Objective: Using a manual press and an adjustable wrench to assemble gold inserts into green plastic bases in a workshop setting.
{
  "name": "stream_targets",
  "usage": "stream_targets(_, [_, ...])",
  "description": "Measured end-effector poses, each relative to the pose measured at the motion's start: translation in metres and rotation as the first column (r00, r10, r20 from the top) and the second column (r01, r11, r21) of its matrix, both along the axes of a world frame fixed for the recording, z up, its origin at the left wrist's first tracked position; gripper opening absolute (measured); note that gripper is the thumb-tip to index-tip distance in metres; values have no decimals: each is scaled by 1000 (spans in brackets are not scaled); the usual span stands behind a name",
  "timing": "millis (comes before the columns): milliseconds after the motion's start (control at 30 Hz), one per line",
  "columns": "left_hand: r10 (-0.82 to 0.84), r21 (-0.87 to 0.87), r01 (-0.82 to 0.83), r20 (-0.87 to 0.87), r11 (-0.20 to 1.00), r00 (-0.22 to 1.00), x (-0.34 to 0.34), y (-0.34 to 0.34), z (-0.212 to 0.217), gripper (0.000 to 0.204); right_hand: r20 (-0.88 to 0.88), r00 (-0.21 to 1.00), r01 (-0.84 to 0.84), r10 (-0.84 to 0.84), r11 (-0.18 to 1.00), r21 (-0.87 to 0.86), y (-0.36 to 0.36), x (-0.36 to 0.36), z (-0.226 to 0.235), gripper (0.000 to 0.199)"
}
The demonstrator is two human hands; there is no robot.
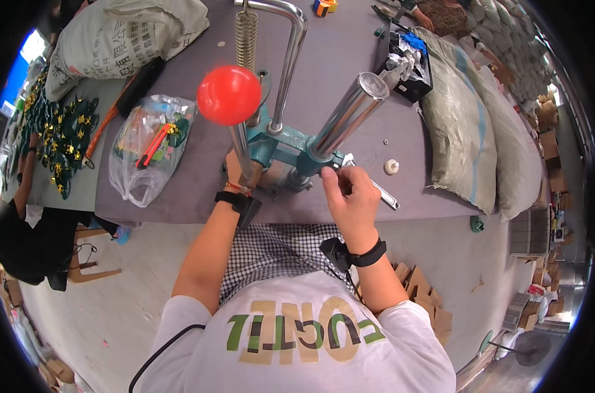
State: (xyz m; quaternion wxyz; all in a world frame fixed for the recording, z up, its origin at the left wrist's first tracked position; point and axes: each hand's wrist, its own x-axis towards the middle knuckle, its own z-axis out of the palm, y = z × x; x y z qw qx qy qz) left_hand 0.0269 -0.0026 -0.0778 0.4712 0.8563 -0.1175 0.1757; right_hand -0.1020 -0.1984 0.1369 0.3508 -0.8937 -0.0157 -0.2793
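From the head camera, a teal hand press [278, 141] stood near the front edge of the grey desk [350, 59]. Its lever, tipped with a red ball knob [229, 95], rose toward the camera and hid part of the press base, and a shiny steel column [350, 114] leaned across the right of the press. Left of the press lay a clear plastic bag [147, 141] holding red-handled tools and small coloured parts; farther left was a heap of green and yellow pieces [61, 141]. Behind that bag sat a full woven sack [120, 33]. Right of the press a long grey sack [467, 137] lay along the desk, with a black box [412, 62] of blue and silvery items at its far end. A small white cap [391, 166] rested just right of the press.

The left hand [240, 171] was closed against the press base behind the lever, its grip hidden. The right hand [351, 190] pinched a small metal piece [342, 162] at the foot of the column.
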Motion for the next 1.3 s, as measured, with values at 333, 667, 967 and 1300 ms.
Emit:
stream_targets(333, [-43,35,50,-194,998,980,-28,-14,99,10,-10,1000,-8,10,994,112,17,3,-56,68])
stream_targets(667, [-159,-407,29,-290,913,944,-63,-19,-4,35,-75,887,-315,456,716,623,-37,41,-53,76])
stream_targets(967, [-186,-811,-214,-365,545,912,-90,-4,-30,39,27,960,-251,277,819,517,-13,43,-104,51])
stream_targets(1300, [55,-457,-116,-145,882,988,-78,-20,32,37,203,959,-250,196,924,290,-21,49,-125,42])
